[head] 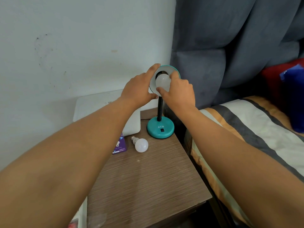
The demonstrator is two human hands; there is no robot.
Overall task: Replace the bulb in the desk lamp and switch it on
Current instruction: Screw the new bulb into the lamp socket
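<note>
A teal desk lamp stands at the back of the wooden nightstand, with a round base (160, 128), a black switch (162, 130) and a black flexible neck (159, 109). Its shade (169, 69) faces me. My left hand (139, 86) grips the shade's left rim. My right hand (176, 91) holds a white bulb (162, 82) sitting at the shade's socket, fingers pinched around it. A second white bulb (141, 144) lies loose on the nightstand in front of the base, screw cap pointing back left. A purple bulb box (120, 145) lies beside it, partly hidden by my left forearm.
A white box-like object (105, 104) sits at the nightstand's back left against the wall. The nightstand top (148, 181) stretches toward me. A bed with a striped cover (256, 129) runs along the right, with a grey padded headboard (230, 46) behind the lamp.
</note>
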